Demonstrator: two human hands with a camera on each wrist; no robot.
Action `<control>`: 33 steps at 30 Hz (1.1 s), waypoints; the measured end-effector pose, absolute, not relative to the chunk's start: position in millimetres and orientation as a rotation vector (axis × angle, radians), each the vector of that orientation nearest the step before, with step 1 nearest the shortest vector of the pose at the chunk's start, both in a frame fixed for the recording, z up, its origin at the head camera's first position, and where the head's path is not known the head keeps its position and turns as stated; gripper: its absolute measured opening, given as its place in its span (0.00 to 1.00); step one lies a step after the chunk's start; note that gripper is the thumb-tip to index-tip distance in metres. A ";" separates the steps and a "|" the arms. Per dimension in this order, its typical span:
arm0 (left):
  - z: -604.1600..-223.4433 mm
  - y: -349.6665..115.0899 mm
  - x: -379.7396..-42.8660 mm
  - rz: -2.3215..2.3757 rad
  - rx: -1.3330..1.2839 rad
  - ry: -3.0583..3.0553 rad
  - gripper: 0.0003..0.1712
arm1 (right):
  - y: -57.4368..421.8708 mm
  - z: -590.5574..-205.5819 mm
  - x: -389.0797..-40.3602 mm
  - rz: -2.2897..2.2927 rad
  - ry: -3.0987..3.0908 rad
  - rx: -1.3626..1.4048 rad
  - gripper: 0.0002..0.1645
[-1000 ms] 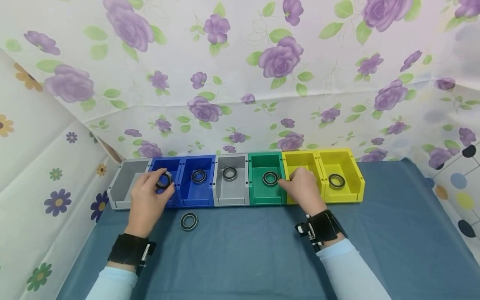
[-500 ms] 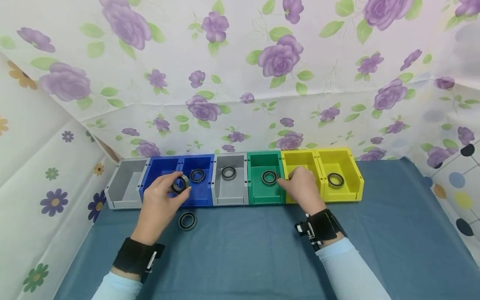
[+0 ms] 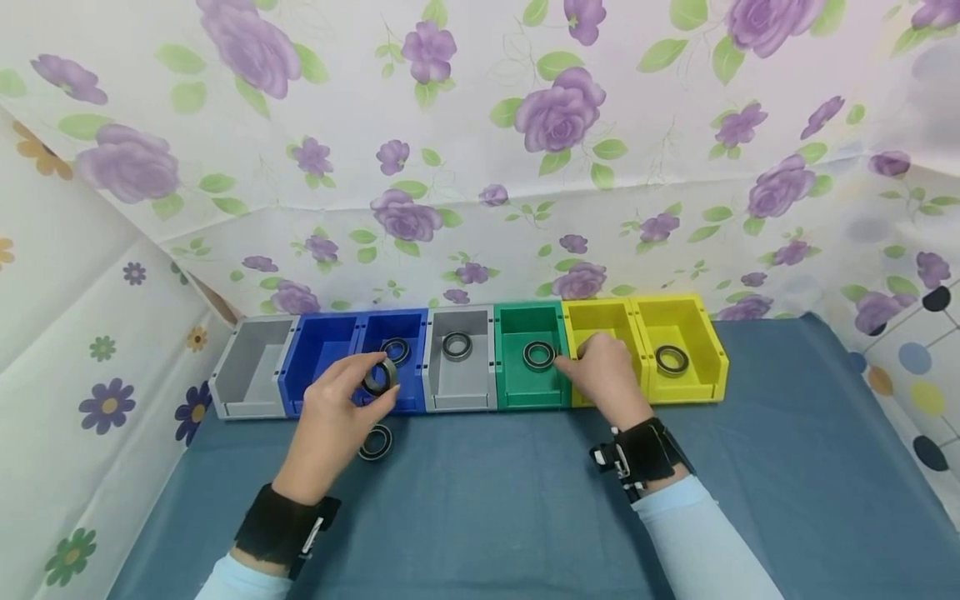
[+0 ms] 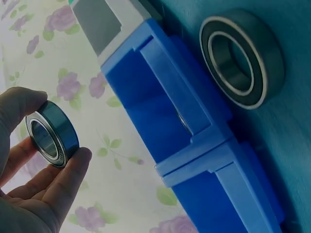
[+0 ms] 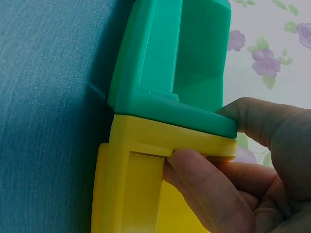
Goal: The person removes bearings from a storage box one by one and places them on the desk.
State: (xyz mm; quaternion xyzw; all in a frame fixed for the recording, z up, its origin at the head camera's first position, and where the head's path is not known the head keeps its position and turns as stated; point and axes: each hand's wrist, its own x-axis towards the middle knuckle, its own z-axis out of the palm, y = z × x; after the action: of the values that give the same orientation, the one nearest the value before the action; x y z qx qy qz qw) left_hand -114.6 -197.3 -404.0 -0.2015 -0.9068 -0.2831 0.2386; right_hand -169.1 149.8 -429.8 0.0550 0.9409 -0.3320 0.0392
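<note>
Left hand (image 3: 332,421), lower left of the head frame, pinches a silvery, ring-shaped metal bearing (image 4: 63,128). Within the last second the bearing shifts rightward, from the leftmost blue plastic bin (image 3: 326,337) to before the adjacent blue plastic bin (image 3: 393,323); apparently it is in transit, unplaced. It is tilted, its outer band glossy. Right hand (image 3: 603,371), right of centre, grips a green plastic bin (image 3: 528,321) and a yellow plastic bin (image 3: 598,317) where they meet.

Looks like a makeshift tabletop workstation, screened off; can't tell if inside a home, workshop or lab. Has homely purple-rose sheeting (image 3: 465,142) behind, daisy-print sheeting (image 3: 82,275) at left, and a blue-draped worktop (image 3: 480,517). Leans workshop from row of coloured open-front plastic bins (image 3: 462,402), plus ring-shaped metal bearings (image 4: 273,63) lying in and in front of them.
</note>
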 end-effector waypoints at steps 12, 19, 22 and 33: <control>-428.2 -185.5 -105.6 -0.756 -0.620 -2.548 0.27 | 149.6 -429.4 -169.2 -1.027 2.872 0.179 0.27; -442.9 -178.1 -100.3 -0.729 -0.585 -2.700 0.28 | 149.7 -429.8 -169.5 -1.019 2.867 0.188 0.27; -447.3 -175.0 -98.3 -0.723 -0.568 -2.757 0.28 | 149.8 -429.8 -169.5 -1.017 2.864 0.194 0.27; -462.8 -170.3 -93.3 -0.597 -0.606 -2.834 0.28 | 149.4 -429.9 -170.0 -1.012 2.864 0.193 0.28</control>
State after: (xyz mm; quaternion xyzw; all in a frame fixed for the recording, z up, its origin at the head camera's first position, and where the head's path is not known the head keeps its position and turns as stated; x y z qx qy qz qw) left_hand -93.3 -170.3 -462.8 -0.2039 -0.9538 -0.2009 0.0912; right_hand -170.0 149.4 -429.9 0.0634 0.9398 -0.3321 0.0488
